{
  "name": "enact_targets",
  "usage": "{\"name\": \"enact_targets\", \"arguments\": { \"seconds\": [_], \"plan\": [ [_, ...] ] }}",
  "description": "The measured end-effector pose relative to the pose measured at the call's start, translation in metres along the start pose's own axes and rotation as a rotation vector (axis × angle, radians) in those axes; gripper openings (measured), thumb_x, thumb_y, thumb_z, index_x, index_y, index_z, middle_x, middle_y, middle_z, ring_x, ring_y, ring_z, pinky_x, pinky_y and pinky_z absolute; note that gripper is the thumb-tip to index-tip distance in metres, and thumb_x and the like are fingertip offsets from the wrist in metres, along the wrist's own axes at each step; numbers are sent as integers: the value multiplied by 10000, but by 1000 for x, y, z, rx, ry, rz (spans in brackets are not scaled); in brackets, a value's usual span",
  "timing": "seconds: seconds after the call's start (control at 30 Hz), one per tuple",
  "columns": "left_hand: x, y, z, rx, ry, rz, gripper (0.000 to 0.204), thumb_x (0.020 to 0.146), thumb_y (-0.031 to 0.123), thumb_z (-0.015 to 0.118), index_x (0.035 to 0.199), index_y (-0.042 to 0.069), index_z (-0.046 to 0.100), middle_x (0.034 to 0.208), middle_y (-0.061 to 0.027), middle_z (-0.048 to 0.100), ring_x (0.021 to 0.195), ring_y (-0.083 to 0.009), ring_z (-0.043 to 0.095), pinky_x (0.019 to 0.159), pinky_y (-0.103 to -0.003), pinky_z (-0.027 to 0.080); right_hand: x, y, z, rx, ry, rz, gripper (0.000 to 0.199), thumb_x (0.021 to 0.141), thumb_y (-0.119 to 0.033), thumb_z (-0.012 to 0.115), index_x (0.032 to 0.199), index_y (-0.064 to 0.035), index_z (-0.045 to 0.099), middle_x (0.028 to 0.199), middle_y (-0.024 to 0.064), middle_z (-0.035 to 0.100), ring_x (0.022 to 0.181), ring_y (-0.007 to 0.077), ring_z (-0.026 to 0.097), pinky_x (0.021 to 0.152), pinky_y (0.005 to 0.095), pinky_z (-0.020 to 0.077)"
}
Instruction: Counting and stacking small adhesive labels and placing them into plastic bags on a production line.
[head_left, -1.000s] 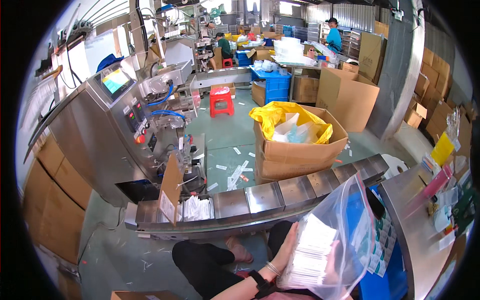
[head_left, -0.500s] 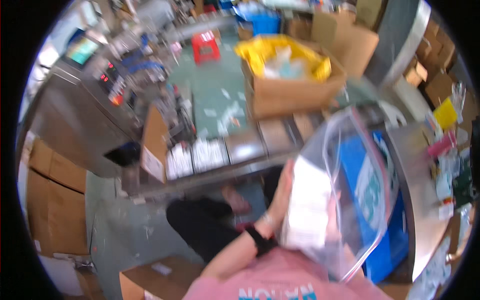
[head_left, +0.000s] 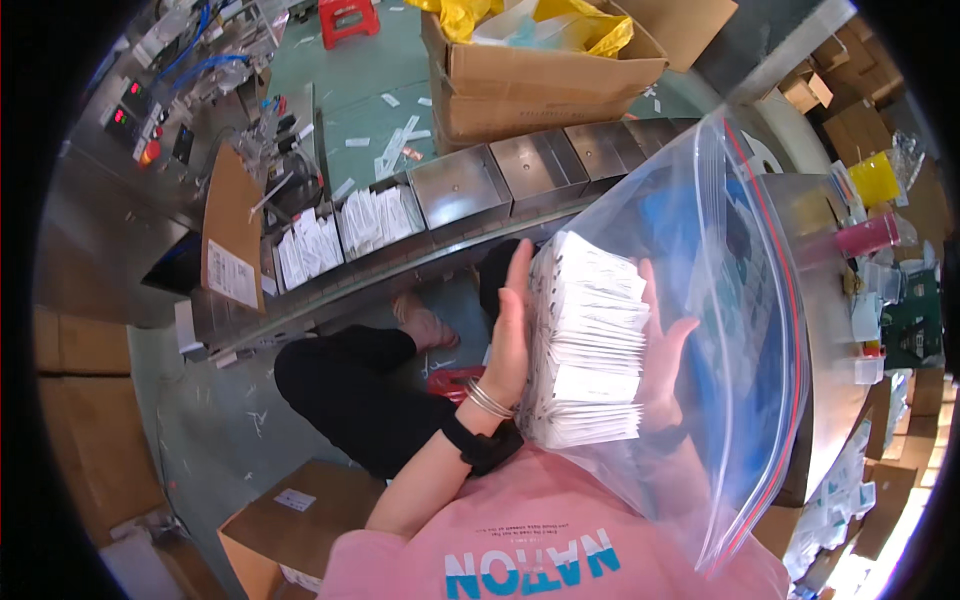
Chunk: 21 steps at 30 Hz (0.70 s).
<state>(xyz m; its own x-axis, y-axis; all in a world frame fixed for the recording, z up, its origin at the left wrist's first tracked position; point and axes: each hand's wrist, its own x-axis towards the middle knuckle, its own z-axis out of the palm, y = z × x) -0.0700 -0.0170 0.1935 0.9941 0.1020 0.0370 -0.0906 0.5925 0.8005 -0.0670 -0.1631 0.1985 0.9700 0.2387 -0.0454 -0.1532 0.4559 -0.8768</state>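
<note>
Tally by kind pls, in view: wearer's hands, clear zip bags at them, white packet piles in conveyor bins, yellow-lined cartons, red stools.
Left hand, right hand: 2
Clear zip bag: 1
Packet piles in conveyor bins: 2
Yellow-lined carton: 1
Red stool: 1
Total: 7

Floor (head_left: 350, 90): we see smooth grey-green ground, littered with pale strips (head_left: 395, 150) near the upper centre.
Stool (head_left: 348, 22): we spot red at the top edge, left of centre.
Pillar (head_left: 760, 45): we find it grey and slanting at the upper right.
Cartons (head_left: 95, 440): we see brown cardboard along the left edge, with more at the upper right.
Table (head_left: 832, 400): we have its shiny metal surface at the right.
Light (head_left: 918, 545): we get strong glare at the lower right.
</note>
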Motion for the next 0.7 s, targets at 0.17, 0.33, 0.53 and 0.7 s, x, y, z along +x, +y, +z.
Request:
{"name": "enact_targets", "arguments": {
  "seconds": [0.17, 0.33, 0.53, 0.7],
  "plan": [
    [-28, -44, -38, -113, 68, -240, 769, 935, 595, 172, 1423, 0, 160, 1434, -107, 287, 1290, -190, 316, 1064, -300, 260, -12, 16, 8, -69, -59, 152, 912, 833, -706, 254, 1455, -58, 94, 1494, 82, 176, 1363, 204, 178, 1118, 344, 122],
    [-25, -45, -13, 162, 230, -237, 758, 944, 555, 231, 1409, -41, 188, 1482, -189, 176, 1385, -263, 147, 1116, -295, 97, -83, -11, -23, -89, -81, 294, 912, 833, -705, 256, 1454, -57, 95, 1492, 82, 180, 1361, 204, 183, 1117, 345, 126],
    [-10, -58, -26, -109, 122, -228, 740, 953, 545, 180, 1415, -34, 179, 1479, -194, 181, 1386, -265, 140, 1117, -296, 84, -26, 2, -3, -136, -54, 368, 912, 834, -704, 258, 1454, -56, 96, 1491, 83, 184, 1359, 203, 188, 1116, 345, 130],
    [-33, -64, -34, 281, 125, -261, 664, 969, 499, 154, 1426, 19, 196, 1486, -159, 177, 1391, -245, 109, 1117, -307, 63, -7, 10, 10, -151, -42, 421, 912, 834, -704, 260, 1454, -55, 97, 1489, 83, 188, 1357, 203, 193, 1115, 345, 134]
  ]
}}
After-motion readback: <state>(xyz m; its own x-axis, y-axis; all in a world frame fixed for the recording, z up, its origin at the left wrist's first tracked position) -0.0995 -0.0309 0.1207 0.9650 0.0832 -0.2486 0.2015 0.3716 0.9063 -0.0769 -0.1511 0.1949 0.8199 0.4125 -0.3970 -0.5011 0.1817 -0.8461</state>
